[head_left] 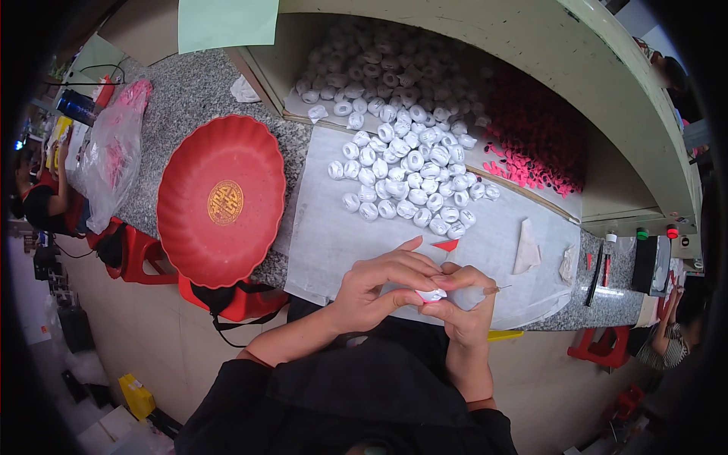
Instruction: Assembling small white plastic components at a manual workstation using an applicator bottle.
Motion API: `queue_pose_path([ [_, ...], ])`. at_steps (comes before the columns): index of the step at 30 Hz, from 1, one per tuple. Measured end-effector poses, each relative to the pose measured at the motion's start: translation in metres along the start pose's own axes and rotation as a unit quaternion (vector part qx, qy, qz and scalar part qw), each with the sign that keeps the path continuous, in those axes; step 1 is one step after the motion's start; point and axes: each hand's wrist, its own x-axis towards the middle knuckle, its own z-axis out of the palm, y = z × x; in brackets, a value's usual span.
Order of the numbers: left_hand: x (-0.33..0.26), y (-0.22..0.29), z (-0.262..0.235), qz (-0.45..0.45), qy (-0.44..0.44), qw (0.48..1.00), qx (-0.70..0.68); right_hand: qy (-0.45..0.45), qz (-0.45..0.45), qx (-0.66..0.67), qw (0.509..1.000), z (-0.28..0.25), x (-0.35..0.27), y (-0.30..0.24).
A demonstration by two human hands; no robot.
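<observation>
Close to my body, my left hand (pixel 385 281) pinches a small white-and-pink piece (pixel 432 295) between thumb and fingers. My right hand (pixel 466 315) meets it there, its thumb and fingertip also touching the piece. A translucent squeeze bottle (pixel 470 298) with a thin needle tip is tucked in the right hand, the needle pointing away to the right. Beyond the hands, many white rounded pieces (pixel 409 163) with openings and dark marks lie heaped on a white sheet (pixel 334 250). A small red triangular scrap (pixel 446 245) lies just past my fingers.
A red scalloped tray (pixel 178 182) sits at the left. Under the pale shelf (pixel 500 30), more white pieces fill one side and small pink pieces (pixel 523 171) the other, divided by a strip. Crumpled tissue (pixel 526 248) lies at right. Red stools (pixel 603 347) and other people flank the table.
</observation>
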Motion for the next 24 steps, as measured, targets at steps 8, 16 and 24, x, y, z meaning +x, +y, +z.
queue_pose_path([
  [8,-0.004,0.010,-0.005,0.004,0.028,0.997,0.069,0.044,0.041,0.045,0.997,0.006,-0.002,0.015],
  [16,0.001,0.068,-0.097,-0.012,0.265,0.775,0.574,-0.002,0.074,-0.073,0.995,-0.013,0.000,0.006],
  [24,0.012,0.052,-0.101,-0.096,0.035,0.726,0.680,0.096,0.016,-0.146,0.985,-0.034,-0.015,-0.009],
])
